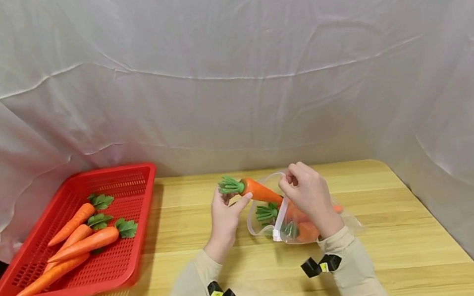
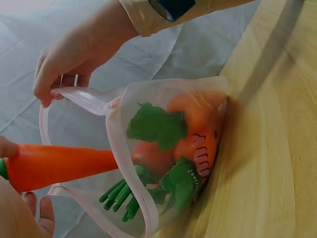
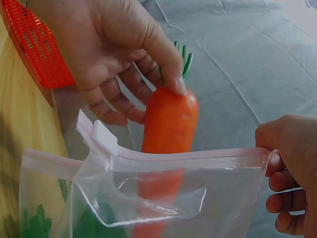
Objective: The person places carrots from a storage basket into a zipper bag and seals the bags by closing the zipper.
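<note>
My left hand (image 1: 226, 215) grips a carrot (image 1: 259, 191) near its cut green stems, thumb on top. The tip of that carrot points through the mouth of a clear zip bag (image 2: 130, 163), as the left wrist view shows. My right hand (image 1: 311, 196) pinches the bag's pale pink rim at one corner and holds the mouth apart. Inside the bag lie several carrots (image 2: 195, 111) with green tops, one with cut stems (image 2: 121, 198). A white slider (image 3: 105, 138) sits on the rim. The bag rests on the wooden table.
A red slatted basket (image 1: 142, 208) stands on the left of the table (image 1: 255, 285), with several leafy carrots (image 1: 83, 244) lying in it. Behind the table hangs a pale grey cloth (image 1: 232, 108). Black cameras (image 1: 320, 265) are strapped to both wrists.
</note>
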The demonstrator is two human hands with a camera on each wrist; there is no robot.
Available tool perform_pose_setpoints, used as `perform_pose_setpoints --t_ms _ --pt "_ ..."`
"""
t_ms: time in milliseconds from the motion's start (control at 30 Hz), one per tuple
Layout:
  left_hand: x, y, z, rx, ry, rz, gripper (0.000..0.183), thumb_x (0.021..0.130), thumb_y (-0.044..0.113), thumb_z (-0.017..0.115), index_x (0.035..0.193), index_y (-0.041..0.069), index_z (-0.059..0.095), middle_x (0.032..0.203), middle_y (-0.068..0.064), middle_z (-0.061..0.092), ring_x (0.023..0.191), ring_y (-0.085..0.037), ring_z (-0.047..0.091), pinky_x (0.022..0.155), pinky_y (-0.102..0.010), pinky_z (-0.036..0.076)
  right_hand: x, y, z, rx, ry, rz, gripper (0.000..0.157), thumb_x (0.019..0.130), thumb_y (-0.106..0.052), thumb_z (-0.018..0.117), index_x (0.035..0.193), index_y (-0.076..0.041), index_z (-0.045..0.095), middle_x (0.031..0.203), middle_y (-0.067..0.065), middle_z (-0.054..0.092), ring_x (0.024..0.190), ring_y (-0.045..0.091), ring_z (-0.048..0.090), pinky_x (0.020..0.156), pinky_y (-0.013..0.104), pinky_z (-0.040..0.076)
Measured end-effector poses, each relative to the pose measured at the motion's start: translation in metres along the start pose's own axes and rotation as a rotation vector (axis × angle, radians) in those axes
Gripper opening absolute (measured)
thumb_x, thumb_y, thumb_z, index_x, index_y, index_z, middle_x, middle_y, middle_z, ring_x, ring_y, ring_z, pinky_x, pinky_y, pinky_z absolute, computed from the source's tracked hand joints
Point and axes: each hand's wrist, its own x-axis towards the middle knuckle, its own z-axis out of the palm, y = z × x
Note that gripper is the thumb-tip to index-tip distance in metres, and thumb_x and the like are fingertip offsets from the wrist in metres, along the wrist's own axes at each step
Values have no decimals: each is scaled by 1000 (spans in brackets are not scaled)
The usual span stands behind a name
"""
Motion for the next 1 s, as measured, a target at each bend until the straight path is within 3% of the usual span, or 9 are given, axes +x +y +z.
perform_pose_setpoints --t_ms 167,367,600,1000 --pt "-3 3 -2 129 -93 -60 33 83 8 75 110 4 56 100 -1 62 93 -13 59 88 -32 50 0 0 0 -3 -4 9 19 78 -7 62 65 -12 49 63 1 46 55 12 39 49 24 30" --pt "-1 -1 -4 181 -175 -146 28 87 9 72 108 3 54 89 -1 61 75 -14 60 78 -42 56 0 0 0 -2 -5 3 19 78 -7 62 65 -12 49 63 2 45 54 12 38 49 24 30" --pt "5 3 -11 227 -212 -168 37 85 9 73 116 -1 55 93 -10 66 72 -16 65 66 -30 58 0 3 0 -4 5 9 19 77 -8 62 64 -11 49 63 3 46 55 12 39 50 24 30" --pt "10 7 -20 63 -237 -293 19 91 10 66 106 2 55 88 -5 66 70 -14 65 75 -33 59 1 2 -1 0 -6 19 18 77 -8 61 64 -12 48 63 2 45 55 13 39 50 24 29"
